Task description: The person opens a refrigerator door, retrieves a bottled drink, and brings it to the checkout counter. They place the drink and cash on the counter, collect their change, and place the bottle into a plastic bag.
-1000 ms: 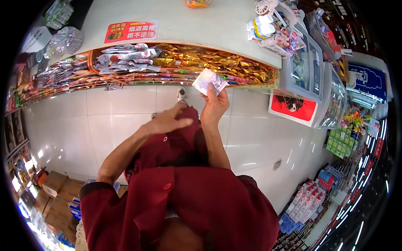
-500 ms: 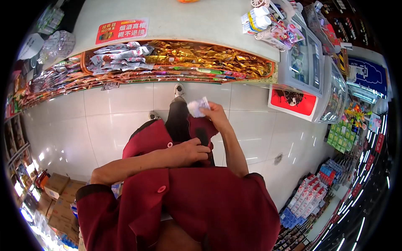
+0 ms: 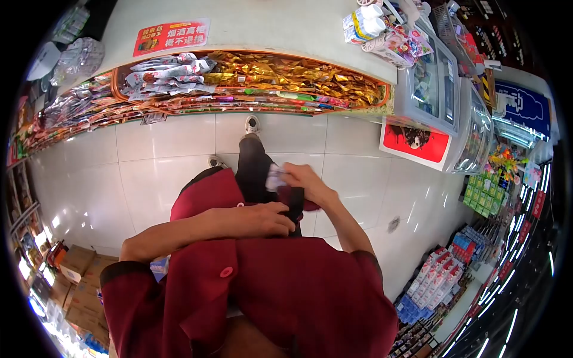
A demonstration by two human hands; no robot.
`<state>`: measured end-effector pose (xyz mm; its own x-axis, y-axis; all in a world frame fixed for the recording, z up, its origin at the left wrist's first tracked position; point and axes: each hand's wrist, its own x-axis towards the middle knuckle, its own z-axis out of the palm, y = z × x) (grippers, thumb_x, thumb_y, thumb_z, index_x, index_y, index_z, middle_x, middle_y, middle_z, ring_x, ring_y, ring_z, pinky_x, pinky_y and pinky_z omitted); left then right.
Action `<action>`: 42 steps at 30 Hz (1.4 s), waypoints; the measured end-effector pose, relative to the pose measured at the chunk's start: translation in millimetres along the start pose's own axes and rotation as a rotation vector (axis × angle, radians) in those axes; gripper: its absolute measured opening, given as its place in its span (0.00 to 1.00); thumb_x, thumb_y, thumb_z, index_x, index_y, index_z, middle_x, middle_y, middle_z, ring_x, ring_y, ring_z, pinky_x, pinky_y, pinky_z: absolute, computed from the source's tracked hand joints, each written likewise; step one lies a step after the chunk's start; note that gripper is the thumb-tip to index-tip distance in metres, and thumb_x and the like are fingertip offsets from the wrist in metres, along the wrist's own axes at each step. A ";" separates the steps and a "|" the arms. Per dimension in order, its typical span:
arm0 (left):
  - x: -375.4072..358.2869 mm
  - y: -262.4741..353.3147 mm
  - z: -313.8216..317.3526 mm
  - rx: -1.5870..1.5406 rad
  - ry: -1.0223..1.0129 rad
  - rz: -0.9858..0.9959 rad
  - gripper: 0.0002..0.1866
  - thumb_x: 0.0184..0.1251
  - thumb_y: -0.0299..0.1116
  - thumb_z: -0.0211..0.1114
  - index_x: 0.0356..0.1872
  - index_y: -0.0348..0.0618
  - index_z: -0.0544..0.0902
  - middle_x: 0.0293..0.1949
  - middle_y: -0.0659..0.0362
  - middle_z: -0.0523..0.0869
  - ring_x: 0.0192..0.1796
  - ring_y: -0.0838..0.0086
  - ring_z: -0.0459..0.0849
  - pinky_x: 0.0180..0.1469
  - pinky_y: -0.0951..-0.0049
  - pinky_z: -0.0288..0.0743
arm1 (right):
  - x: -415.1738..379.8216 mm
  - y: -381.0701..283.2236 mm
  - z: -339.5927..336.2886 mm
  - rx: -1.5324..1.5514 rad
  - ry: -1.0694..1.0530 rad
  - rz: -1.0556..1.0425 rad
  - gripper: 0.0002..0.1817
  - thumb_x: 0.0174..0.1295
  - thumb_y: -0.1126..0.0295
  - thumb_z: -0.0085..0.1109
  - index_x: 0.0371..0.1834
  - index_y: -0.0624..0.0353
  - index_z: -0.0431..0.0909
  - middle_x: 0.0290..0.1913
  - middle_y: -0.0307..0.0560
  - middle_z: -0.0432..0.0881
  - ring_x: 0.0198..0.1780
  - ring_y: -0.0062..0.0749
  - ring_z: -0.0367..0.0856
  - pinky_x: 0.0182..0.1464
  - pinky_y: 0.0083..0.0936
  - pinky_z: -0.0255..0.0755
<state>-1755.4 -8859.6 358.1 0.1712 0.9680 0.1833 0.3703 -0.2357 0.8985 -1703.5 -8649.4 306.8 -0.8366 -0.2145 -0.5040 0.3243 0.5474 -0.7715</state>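
Observation:
A small whitish-purple piece, paper or cloth (image 3: pixel 275 177), is pinched in the fingers of my right hand (image 3: pixel 302 180), low in front of my dark trousers. My left hand (image 3: pixel 268 219) lies across the front of my dark red shirt (image 3: pixel 286 274), its fingers bent at the shirt's lower edge. What those fingers hold, if anything, is hidden. Just past its fingertips is a black patch of cloth (image 3: pixel 295 200), beside the lifted red hem.
Ahead runs a pale counter (image 3: pixel 268 24) with a red sign (image 3: pixel 171 37) and a rack of gold and silver packets (image 3: pixel 286 71). A glass-topped freezer (image 3: pixel 427 89) stands right. Cardboard boxes (image 3: pixel 80 262) are at lower left; stacked goods (image 3: pixel 433 280) at lower right.
My right hand has moved down and closer to my body with the whitish piece, which is now partly hidden. My left hand has shifted slightly left.

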 end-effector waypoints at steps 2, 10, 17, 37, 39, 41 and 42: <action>-8.3 8.1 -12.7 -0.235 -0.013 -0.132 0.15 0.56 0.21 0.60 0.46 0.39 0.80 0.58 0.61 0.77 0.64 0.55 0.66 0.63 0.58 0.64 | -35.2 -7.1 -19.6 -0.018 0.094 0.023 0.06 0.65 0.70 0.53 0.36 0.61 0.74 0.21 0.51 0.74 0.24 0.32 0.67 0.30 0.29 0.66; -34.9 -48.0 -42.9 -1.078 0.129 -0.347 0.12 0.60 0.23 0.61 0.45 0.34 0.82 0.45 0.53 0.85 0.49 0.66 0.82 0.52 0.65 0.74 | -112.0 -25.0 23.5 0.831 0.215 0.231 0.07 0.67 0.69 0.56 0.37 0.61 0.78 0.31 0.28 0.76 0.34 0.12 0.68 0.38 0.14 0.65; 44.7 -88.1 -15.7 -0.102 -0.304 -0.583 0.20 0.48 0.35 0.66 0.46 0.42 0.82 0.46 0.49 0.84 0.45 0.60 0.84 0.46 0.61 0.78 | -125.3 -38.5 31.0 0.657 0.258 0.159 0.07 0.66 0.70 0.54 0.35 0.61 0.78 0.25 0.33 0.76 0.29 0.15 0.69 0.33 0.18 0.66; 17.6 -121.4 29.3 0.065 0.278 -0.573 0.14 0.58 0.44 0.60 0.35 0.45 0.81 0.33 0.52 0.85 0.40 0.57 0.85 0.45 0.63 0.78 | -88.9 -10.8 49.7 0.609 0.612 -0.008 0.06 0.58 0.73 0.60 0.33 0.66 0.81 0.28 0.44 0.81 0.28 0.29 0.76 0.32 0.24 0.70; 11.8 -92.9 -3.3 -0.138 0.316 -0.406 0.11 0.60 0.40 0.59 0.35 0.44 0.80 0.32 0.53 0.84 0.38 0.59 0.84 0.44 0.63 0.78 | -82.9 -10.7 53.2 0.609 0.714 0.056 0.06 0.56 0.73 0.63 0.27 0.65 0.81 0.25 0.53 0.81 0.25 0.41 0.78 0.29 0.30 0.72; 5.5 -69.2 -26.3 -0.341 0.331 -0.230 0.09 0.63 0.37 0.58 0.35 0.43 0.78 0.32 0.54 0.82 0.35 0.62 0.83 0.42 0.64 0.78 | -80.2 -17.9 54.6 1.025 0.720 -0.039 0.09 0.61 0.74 0.57 0.42 0.66 0.79 0.34 0.36 0.81 0.33 0.18 0.74 0.36 0.18 0.67; -0.3 -59.7 -35.2 -0.408 0.464 -0.337 0.07 0.64 0.34 0.57 0.35 0.42 0.77 0.32 0.54 0.80 0.35 0.64 0.81 0.41 0.63 0.77 | -76.2 -20.2 55.6 1.028 0.736 -0.048 0.09 0.61 0.74 0.57 0.42 0.66 0.79 0.34 0.36 0.81 0.33 0.18 0.74 0.36 0.18 0.67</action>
<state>-1809.7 -8842.9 318.5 -0.3330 0.9409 -0.0614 -0.0524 0.0465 0.9975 -1621.8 -8689.1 339.2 -0.7969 0.4636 -0.3874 0.2029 -0.3986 -0.8944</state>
